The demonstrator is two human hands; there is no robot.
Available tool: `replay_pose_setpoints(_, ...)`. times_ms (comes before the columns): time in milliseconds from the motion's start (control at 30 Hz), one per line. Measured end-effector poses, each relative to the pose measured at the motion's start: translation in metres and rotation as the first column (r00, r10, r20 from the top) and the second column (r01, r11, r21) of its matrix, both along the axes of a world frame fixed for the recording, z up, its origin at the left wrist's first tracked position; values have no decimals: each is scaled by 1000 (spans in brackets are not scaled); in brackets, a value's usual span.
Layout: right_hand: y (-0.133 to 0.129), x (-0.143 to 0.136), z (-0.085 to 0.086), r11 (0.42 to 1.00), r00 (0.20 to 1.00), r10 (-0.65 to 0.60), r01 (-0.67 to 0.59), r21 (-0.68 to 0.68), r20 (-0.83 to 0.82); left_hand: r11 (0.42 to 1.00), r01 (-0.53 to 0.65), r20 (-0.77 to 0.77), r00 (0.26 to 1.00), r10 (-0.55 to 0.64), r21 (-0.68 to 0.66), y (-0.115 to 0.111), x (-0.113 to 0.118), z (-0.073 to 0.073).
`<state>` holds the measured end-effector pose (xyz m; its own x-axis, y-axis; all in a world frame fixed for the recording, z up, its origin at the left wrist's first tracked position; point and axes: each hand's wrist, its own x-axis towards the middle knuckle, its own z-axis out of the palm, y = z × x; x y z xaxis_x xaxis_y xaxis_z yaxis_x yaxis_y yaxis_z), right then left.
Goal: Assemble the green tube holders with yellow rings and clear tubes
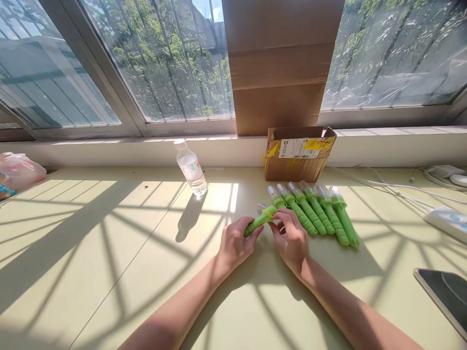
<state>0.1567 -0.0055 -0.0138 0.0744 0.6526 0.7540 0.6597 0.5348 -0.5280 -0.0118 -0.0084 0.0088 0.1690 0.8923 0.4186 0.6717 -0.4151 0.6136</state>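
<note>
A green stick-like tool [260,222] with a ringed handle and a ridged head is held above the table, tilted up to the right. My left hand [235,241] is closed around its handle. At its head, the fingers of my right hand [293,238] are bent in a pinch. A clear cap-like piece [260,207] shows just behind the head; whether it is attached I cannot tell. Right beside my right hand lie several matching green tools [314,209] in a slanted row, with clear caps at their far ends.
Behind the row stands an open cardboard box [292,167] against the sill. A water bottle [191,170] is upright at centre left. White cables [390,183], a power strip [447,222] and a phone [445,296] lie on the right. A pink plastic bag [22,170] sits far left.
</note>
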Motion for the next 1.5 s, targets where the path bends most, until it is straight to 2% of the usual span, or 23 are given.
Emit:
replay_pose_setpoints(167, -1, 0, 1, 999, 1000, 5, -6, -40, -25, 995, 0, 0, 1000, -1, -102, 1, 1, 5)
replay_pose_setpoints(500, 1, -3, 2, 997, 1000, 19, -19, -71, 4, 952, 108, 249, 968, -35, -286, 6, 0, 17)
replay_pose_setpoints(867, -1, -1, 0, 1000, 1000, 7, -8, -24, -9, 863, 211, 443, 896, 17, -459, 2, 3, 25)
replay_pose_setpoints(1133, -1, 1, 0, 999, 999, 22, -23, -33, -24, 870, 269, 439, 896, -69, -413, 0, 4, 29)
replay_pose_setpoints(1500, -2, 3, -1, 997, 997, 56, -59, -46, -54, 774, 374, 461, 879, -121, -511, 0, -1, 38)
